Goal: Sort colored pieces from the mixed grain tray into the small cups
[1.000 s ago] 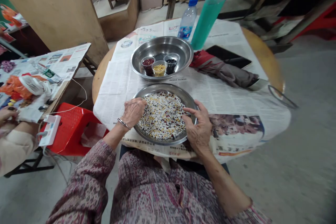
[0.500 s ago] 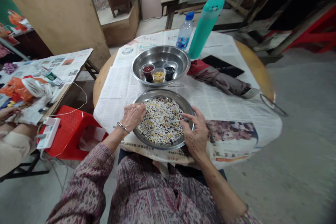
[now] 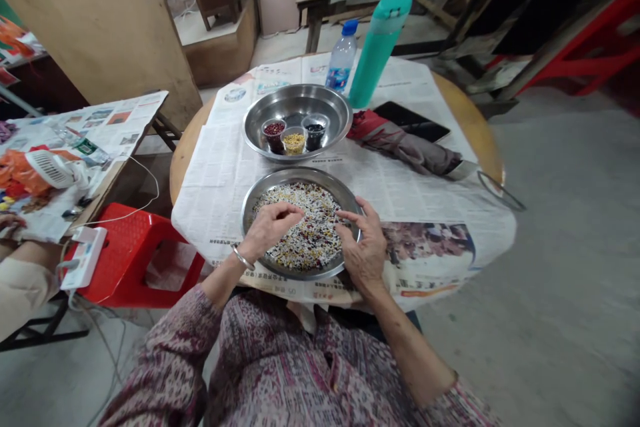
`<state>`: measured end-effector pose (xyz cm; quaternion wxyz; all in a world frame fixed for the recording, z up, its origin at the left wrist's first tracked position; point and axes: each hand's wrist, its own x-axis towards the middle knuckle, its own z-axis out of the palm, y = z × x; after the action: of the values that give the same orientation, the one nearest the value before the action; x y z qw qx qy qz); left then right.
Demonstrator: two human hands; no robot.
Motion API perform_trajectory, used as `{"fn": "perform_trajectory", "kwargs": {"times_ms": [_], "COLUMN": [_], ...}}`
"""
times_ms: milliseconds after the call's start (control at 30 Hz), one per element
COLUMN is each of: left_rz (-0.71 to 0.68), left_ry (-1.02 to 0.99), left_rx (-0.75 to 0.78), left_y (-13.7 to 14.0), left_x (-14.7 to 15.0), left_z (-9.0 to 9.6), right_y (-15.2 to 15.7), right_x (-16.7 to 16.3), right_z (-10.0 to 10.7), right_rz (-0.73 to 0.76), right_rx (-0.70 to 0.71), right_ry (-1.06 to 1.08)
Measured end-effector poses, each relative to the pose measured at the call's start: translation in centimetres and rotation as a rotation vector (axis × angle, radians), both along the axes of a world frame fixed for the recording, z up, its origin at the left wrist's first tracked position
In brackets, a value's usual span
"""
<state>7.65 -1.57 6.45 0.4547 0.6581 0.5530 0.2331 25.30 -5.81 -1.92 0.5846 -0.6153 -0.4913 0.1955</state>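
A shallow steel tray (image 3: pixel 249 205) before me holds a spread mix of white grains and yellow, dark red and black beans (image 3: pixel 311 227). Over its left part is my left hand (image 3: pixel 270 230), fingers closed in a pinch; what they hold, if anything, is hidden. My right hand (image 3: pixel 365 247) rests at the tray's right rim, thumb and forefinger apart above the grains. Just behind, a deeper steel basin (image 3: pixel 290 99) contains three clear cups: red beans (image 3: pixel 274 136), yellow beans (image 3: pixel 293 141) and black beans (image 3: pixel 315 135).
Behind the basin stand a water bottle (image 3: pixel 343 57) and a teal bottle (image 3: pixel 377 50). A folded umbrella (image 3: pixel 405 145) and a dark tablet (image 3: pixel 413 121) lie to the right on newspaper. At left are a red stool (image 3: pixel 135 247), a power strip (image 3: pixel 87 257) and a seated person's hand (image 3: pixel 11 221).
My left hand has moved right from the tray's left rim to over the grains, still pinched. My right hand keeps its place at the right rim. The view has shifted slightly.
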Motion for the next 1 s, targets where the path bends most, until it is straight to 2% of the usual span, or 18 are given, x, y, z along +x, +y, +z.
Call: {"fn": "perform_trajectory", "kwargs": {"times_ms": [133, 233, 367, 567, 867, 1000], "left_rz": [-0.094, -0.168, -0.236, -0.237, -0.238, -0.158], "left_ry": [0.437, 0.552, 0.61, 0.681, 0.644, 0.49], "left_rx": [0.315, 0.437, 0.442, 0.451, 0.5, 0.443], "left_y": [0.1, 0.3, 0.4, 0.4, 0.7, 0.7], "left_x": [1.0, 1.4, 1.7, 1.9, 1.4, 1.5], "left_z": [-1.4, -2.4, -2.5, -2.3, -3.2, -2.5], "right_y": [0.0, 0.1, 0.1, 0.2, 0.1, 0.1], "right_x": [0.1, 0.1, 0.0, 0.0, 0.0, 0.0], "right_z": [0.0, 0.1, 0.3, 0.4, 0.4, 0.4], "right_rz": [0.002, 0.008, -0.007, 0.001, -0.002, -0.001], "right_rx": [0.005, 0.011, 0.011, 0.01, 0.008, 0.007], "right_ry": [0.004, 0.011, 0.02, 0.02, 0.02, 0.024]}}
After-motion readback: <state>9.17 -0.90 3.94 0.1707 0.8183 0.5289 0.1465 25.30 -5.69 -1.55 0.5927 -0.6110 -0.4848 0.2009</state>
